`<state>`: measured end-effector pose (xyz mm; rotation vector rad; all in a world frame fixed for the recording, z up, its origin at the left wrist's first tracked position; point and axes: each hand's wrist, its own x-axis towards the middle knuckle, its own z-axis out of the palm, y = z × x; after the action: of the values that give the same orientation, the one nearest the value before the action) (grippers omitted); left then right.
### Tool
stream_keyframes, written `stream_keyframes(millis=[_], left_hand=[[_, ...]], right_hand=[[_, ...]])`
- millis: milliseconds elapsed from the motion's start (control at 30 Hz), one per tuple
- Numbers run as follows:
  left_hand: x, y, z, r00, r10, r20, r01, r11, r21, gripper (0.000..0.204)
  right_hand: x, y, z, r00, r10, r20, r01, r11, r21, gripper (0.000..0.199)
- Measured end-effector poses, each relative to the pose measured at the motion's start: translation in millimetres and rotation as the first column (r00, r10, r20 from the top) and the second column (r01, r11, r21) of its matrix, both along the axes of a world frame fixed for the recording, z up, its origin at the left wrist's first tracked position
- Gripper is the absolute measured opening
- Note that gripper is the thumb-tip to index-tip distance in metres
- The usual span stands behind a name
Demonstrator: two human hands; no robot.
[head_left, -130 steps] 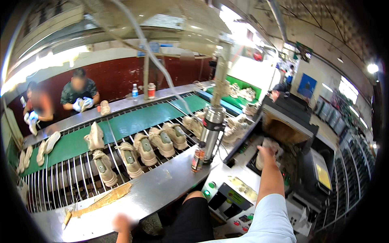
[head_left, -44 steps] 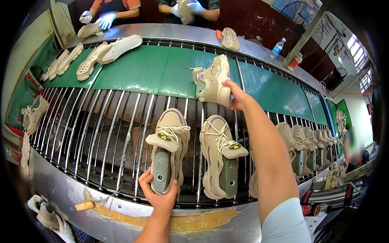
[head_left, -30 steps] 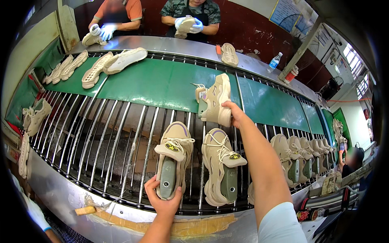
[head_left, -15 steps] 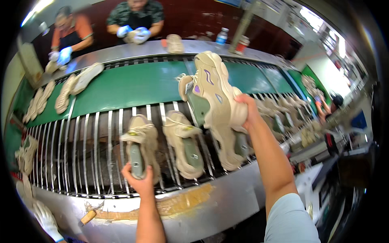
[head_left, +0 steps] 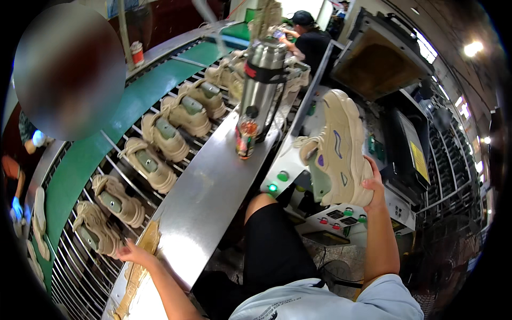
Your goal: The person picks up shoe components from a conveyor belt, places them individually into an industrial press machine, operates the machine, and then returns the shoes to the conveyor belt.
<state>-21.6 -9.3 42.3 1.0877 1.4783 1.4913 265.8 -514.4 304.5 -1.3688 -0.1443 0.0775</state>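
Right hand point(head_left: 373, 184): clenched on the heel of a beige sneaker point(head_left: 336, 152), sole turned toward the press machine point(head_left: 405, 144), laces dangling.
Sneaker position: lifted clear of the conveyor, in the air above the control panel point(head_left: 336, 216) with its green and red buttons.
Left hand point(head_left: 133, 250): fingers spread and released, resting at the edge of the roller conveyor point(head_left: 106, 176), just beside the nearest lasted shoe point(head_left: 93, 234); nothing gripped.
Around: row of beige shoes on lasts along the rollers, steel flask point(head_left: 261, 90) and small bottle point(head_left: 245, 138) on the metal ledge point(head_left: 208, 197).
Just changed: sneaker swung from over the rollers across to the machine side; body turned right.
Meaning: pick-up off the line looks done, shoe now at the press.
Versus earlier: left hand no longer gripping a last on the rollers.
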Motion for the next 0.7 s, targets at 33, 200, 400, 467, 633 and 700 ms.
stream_keyframes(millis=[33,200,400,467,633,700], left_hand=[[6.6,-18.9,-20.0,0.994,-0.104,-0.020,0.105,0.989,0.102,0.035],[28.4,-109.5,-38.5,0.682,-0.730,-0.030,0.730,0.683,-0.016,0.006],[43.7,-110.7,-6.6,0.683,-0.728,-0.059,0.726,0.686,-0.056,0.004],[39.6,-109.1,-11.6,0.686,-0.708,-0.171,0.711,0.701,-0.054,0.004],[43.6,-115.4,-0.8,0.719,-0.688,0.102,0.694,0.718,-0.053,0.021],[41.3,-114.2,-0.6,0.727,-0.685,0.038,0.686,0.727,-0.029,0.022]], right_hand=[[9.6,-19.2,1.9,0.996,-0.077,0.049,0.078,0.997,-0.022,0.081],[111.5,-87.4,20.0,0.915,-0.342,0.215,0.404,0.776,-0.484,0.079],[238.9,-78.6,24.1,0.840,-0.493,0.227,0.458,0.421,-0.783,0.084],[256.2,-52.8,24.5,0.816,-0.533,0.222,0.431,0.305,-0.850,0.085],[263.8,-12.2,15.5,0.788,-0.608,0.099,0.232,0.145,-0.962,0.091],[263.7,-4.9,14.0,0.785,-0.619,0.032,0.170,0.165,-0.971,0.094]])
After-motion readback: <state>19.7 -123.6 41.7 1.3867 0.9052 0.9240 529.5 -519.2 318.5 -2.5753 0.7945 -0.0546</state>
